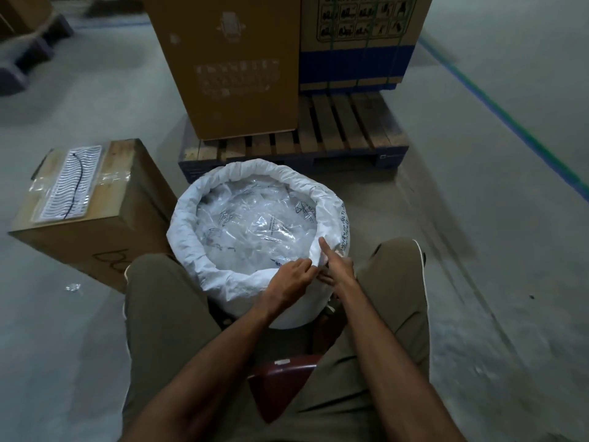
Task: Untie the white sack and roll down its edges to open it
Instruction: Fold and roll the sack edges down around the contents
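Note:
The white sack (191,224) stands on the floor between my knees, its mouth wide open and its edge rolled down into a thick rim all round. Inside lie several clear plastic packets (255,221). My left hand (291,277) grips the rolled rim at the near right side, fingers curled over the edge. Right beside it, my right hand (338,266) pinches the same stretch of rim, with the index finger stretched out along the inside of the roll. The two hands almost touch.
A cardboard box (105,218) with a packed white part (71,183) on top stands left of the sack. Behind is a wooden pallet (334,135) bearing tall cartons (229,62). I sit on a dark red stool (280,378). Grey concrete floor spreads right, with a blue-green line (510,119).

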`<state>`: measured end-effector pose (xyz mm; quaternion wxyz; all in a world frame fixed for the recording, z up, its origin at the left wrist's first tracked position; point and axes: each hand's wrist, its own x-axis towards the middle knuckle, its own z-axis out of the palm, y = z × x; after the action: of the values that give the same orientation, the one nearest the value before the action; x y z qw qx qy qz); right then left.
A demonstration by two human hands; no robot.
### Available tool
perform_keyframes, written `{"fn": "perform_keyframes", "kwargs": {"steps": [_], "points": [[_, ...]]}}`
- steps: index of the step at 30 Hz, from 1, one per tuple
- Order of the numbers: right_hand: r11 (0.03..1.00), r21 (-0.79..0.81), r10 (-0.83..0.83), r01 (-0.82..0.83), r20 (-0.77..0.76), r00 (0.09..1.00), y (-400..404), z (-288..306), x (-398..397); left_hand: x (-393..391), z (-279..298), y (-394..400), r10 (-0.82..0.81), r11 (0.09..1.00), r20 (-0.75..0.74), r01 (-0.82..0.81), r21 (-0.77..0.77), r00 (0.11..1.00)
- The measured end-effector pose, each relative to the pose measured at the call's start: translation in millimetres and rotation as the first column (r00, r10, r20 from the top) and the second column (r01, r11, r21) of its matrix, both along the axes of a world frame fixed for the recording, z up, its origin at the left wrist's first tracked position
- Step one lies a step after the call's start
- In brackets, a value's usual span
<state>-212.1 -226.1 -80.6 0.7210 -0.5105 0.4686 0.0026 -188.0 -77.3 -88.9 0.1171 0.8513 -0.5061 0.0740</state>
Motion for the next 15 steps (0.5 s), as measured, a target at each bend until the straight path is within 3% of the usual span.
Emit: {"fn": "perform_keyframes", "kwargs": {"steps": [5, 7, 8, 10, 12, 13, 15], "points": [[0.993, -0.087, -0.073, 0.076, 0.030, 0.997, 10.4, 4.8, -6.4, -21.2, -6.1, 5.8, -0.010, 0.997, -0.104, 0.019, 0.080, 0.994], [0.994, -0.014, -0.109, 0.110, 0.025, 0.994, 9.5, -1.9, -4.8, -28.8, -11.9, 12.9, 0.085, 0.995, -0.271, -0.098, -0.036, 0.959], [0.993, 0.019, -0.114, 0.113, 0.021, 0.993, 8.8, -4.6, -3.4, -33.7, -10.5, 16.7, 0.164, 0.962, -0.420, -0.238, -0.130, 0.893], [0.988, 0.074, -0.138, 0.136, 0.025, 0.990, 5.3, -10.4, 0.9, -43.7, -1.3, 22.2, 0.273, 0.760, -0.676, -0.585, -0.285, 0.684], [0.976, 0.144, -0.169, 0.163, 0.029, 0.985, -1.6, -22.9, 5.8, -48.1, 15.8, 23.3, 0.424, 0.458, -0.759, -0.840, -0.290, 0.493], [0.968, 0.200, -0.163, 0.152, 0.039, 0.986, -3.7, -28.3, 6.5, -48.5, 25.0, 25.6, 0.481, 0.296, -0.807, -0.930, -0.219, 0.343], [0.957, 0.268, -0.122, 0.108, 0.038, 0.992, -1.8, -26.2, 1.7, -38.9, 26.0, 33.0, 0.395, -0.082, -0.912, -0.993, 0.085, -0.111]]}}
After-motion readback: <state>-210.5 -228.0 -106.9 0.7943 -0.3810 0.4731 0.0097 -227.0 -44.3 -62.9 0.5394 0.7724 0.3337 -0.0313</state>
